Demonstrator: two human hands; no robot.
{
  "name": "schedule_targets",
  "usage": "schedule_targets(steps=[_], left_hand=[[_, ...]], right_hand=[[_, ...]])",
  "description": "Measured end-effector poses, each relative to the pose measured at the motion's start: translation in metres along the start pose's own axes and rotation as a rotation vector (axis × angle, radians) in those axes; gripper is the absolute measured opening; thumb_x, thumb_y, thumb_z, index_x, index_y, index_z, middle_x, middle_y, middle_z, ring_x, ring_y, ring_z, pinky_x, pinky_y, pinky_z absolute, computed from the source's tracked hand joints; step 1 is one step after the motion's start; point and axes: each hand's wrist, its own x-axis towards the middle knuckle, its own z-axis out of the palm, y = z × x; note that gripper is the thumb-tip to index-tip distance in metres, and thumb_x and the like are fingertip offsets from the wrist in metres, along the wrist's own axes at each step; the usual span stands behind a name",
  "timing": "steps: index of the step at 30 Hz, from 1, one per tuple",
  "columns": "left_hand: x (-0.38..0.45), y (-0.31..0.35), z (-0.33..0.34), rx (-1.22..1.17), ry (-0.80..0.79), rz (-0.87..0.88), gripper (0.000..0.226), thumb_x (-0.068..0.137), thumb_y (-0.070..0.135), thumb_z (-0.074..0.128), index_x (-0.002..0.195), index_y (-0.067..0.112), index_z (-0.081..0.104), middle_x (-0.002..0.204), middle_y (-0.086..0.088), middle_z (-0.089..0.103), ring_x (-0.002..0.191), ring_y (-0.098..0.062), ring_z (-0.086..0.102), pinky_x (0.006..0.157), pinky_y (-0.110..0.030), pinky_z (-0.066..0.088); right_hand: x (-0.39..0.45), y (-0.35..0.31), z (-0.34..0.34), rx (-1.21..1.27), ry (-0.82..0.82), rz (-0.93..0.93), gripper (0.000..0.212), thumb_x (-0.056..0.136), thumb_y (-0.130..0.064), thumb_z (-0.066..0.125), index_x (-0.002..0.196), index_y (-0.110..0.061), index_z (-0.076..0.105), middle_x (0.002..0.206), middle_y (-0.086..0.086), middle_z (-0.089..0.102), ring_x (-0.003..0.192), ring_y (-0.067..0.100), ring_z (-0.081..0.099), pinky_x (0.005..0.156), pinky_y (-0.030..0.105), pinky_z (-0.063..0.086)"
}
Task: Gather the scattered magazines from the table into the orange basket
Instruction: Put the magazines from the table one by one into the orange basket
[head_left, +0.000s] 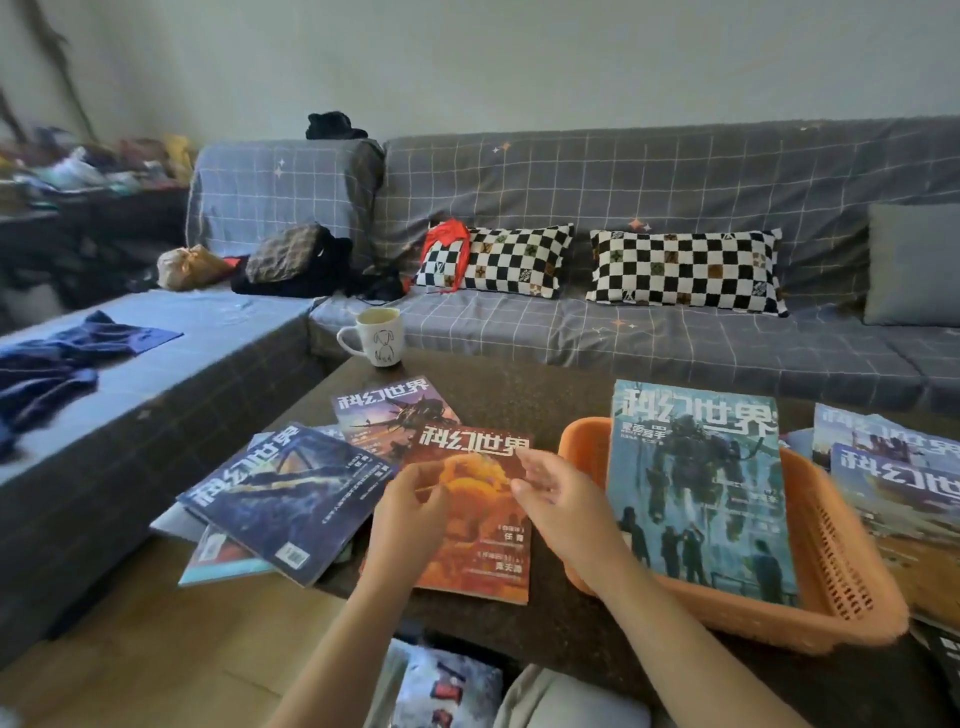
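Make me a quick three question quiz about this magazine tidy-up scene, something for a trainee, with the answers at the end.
1. True or false: the orange basket already holds a teal magazine.
2. Which magazine lies under both the left hand and right hand? A) dark blue B) orange-red C) purple
3. Fill in: the white mug stands at the table's ___ edge, near the sofa.

Key: 1 true; 2 B, the orange-red magazine; 3 far.
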Motion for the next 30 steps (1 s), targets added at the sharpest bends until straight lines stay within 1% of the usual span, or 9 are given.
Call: schedule_targets(steps=[4, 8, 13, 16, 19, 23, 26, 28, 30], left_hand=[[0.014, -0.031, -0.037, 0.061, 0.084, -0.082, 0.024, 0.092, 0.018, 0.053, 0.114, 0.022, 0.062, 0.092, 0.012, 0.065, 0.075, 0.000, 0.060, 0.056, -0.015, 0.041], [0.027, -0.065, -0.065, 0.172, 0.143, -0.197, 0.031, 0.090, 0.019, 0.052, 0.119, 0.018, 0.063, 0.112, -0.007, 0.065, 0.102, -0.026, 0.060, 0.092, -0.043, 0.048], [0.038, -0.095, -0.080, 0.286, 0.280, -0.340, 0.041, 0.090, 0.025, 0.055, 0.130, 0.020, 0.055, 0.149, -0.013, 0.035, 0.138, -0.031, 0.030, 0.111, -0.047, 0.027], [0.044, -0.107, -0.084, 0.172, 0.317, -0.379, 0.047, 0.091, 0.022, 0.056, 0.136, 0.015, 0.048, 0.153, -0.015, 0.024, 0.140, -0.033, 0.024, 0.110, -0.045, 0.028], [0.051, -0.116, -0.088, 0.072, 0.357, -0.368, 0.049, 0.091, 0.019, 0.056, 0.138, 0.013, 0.044, 0.144, -0.013, 0.034, 0.128, -0.032, 0.038, 0.097, -0.039, 0.042], [0.057, -0.119, -0.090, 0.043, 0.416, -0.374, 0.051, 0.090, 0.017, 0.058, 0.139, 0.014, 0.041, 0.140, -0.010, 0.043, 0.127, -0.029, 0.040, 0.092, -0.036, 0.041], [0.054, -0.122, -0.090, 0.052, 0.428, -0.393, 0.054, 0.090, 0.018, 0.059, 0.141, 0.015, 0.041, 0.142, -0.007, 0.043, 0.130, -0.029, 0.038, 0.103, -0.040, 0.038], [0.049, -0.125, -0.092, 0.098, 0.436, -0.422, 0.055, 0.089, 0.020, 0.059, 0.141, 0.015, 0.042, 0.144, -0.007, 0.043, 0.131, -0.030, 0.038, 0.107, -0.050, 0.035], [0.044, -0.129, -0.097, 0.119, 0.458, -0.440, 0.052, 0.089, 0.019, 0.057, 0.139, 0.013, 0.043, 0.147, -0.008, 0.038, 0.133, -0.032, 0.033, 0.108, -0.050, 0.034]], right_hand=[[0.021, -0.010, 0.049, -0.005, -0.120, -0.026, 0.035, 0.089, -0.029, 0.058, 0.124, -0.029, 0.055, 0.123, -0.011, 0.058, 0.105, -0.004, 0.050, 0.078, 0.003, 0.034], [0.044, -0.010, 0.094, -0.013, -0.221, -0.036, 0.032, 0.089, -0.027, 0.059, 0.121, -0.027, 0.058, 0.120, -0.010, 0.059, 0.106, 0.001, 0.053, 0.077, 0.007, 0.037], [0.074, 0.001, 0.136, -0.039, -0.328, 0.026, 0.036, 0.089, -0.025, 0.059, 0.125, -0.022, 0.056, 0.124, -0.002, 0.059, 0.106, 0.006, 0.053, 0.085, 0.020, 0.043], [0.086, 0.006, 0.153, -0.113, -0.387, 0.024, 0.043, 0.088, -0.028, 0.058, 0.130, -0.024, 0.052, 0.133, 0.003, 0.053, 0.119, 0.016, 0.049, 0.099, 0.031, 0.041], [0.097, 0.007, 0.165, -0.236, -0.392, 0.002, 0.049, 0.088, -0.034, 0.056, 0.136, -0.023, 0.046, 0.139, 0.008, 0.044, 0.130, 0.022, 0.035, 0.107, 0.033, 0.029], [0.112, 0.000, 0.179, -0.425, -0.371, -0.015, 0.056, 0.091, -0.039, 0.049, 0.141, -0.017, 0.037, 0.144, 0.004, 0.040, 0.133, 0.025, 0.023, 0.106, 0.033, 0.024], [0.119, -0.007, 0.184, -0.609, -0.345, -0.047, 0.052, 0.090, -0.044, 0.047, 0.134, -0.016, 0.045, 0.138, 0.006, 0.047, 0.127, 0.029, 0.031, 0.101, 0.036, 0.028], [0.120, -0.012, 0.184, -0.625, -0.354, -0.056, 0.044, 0.090, -0.043, 0.047, 0.125, -0.018, 0.052, 0.131, 0.008, 0.051, 0.124, 0.030, 0.034, 0.099, 0.038, 0.030], [0.117, -0.016, 0.185, -0.587, -0.368, -0.063, 0.032, 0.089, -0.041, 0.049, 0.111, -0.020, 0.058, 0.121, 0.007, 0.057, 0.121, 0.030, 0.037, 0.097, 0.039, 0.031]])
